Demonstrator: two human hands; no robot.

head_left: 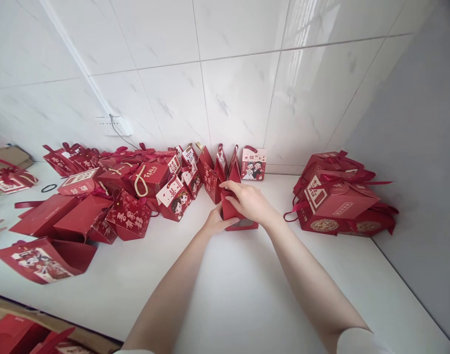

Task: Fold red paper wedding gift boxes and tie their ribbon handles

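A small red gift box (235, 219) stands on the white table (239, 290) in front of me. My right hand (249, 200) lies over its top with fingers curled onto it. At the box's left side, my left hand (216, 222) grips it from below and beside. Just behind the box stands a row of upright red boxes (210, 174), and a box with a cartoon couple (253, 164) sits against the wall.
A heap of red gift boxes and bags (99, 196) covers the left of the table. A stack of larger red boxes with ribbons (335, 196) sits at the right by the grey wall. A wall socket (114, 125) with a cable is on the tiles. Cardboard (11, 314) shows at the lower left.
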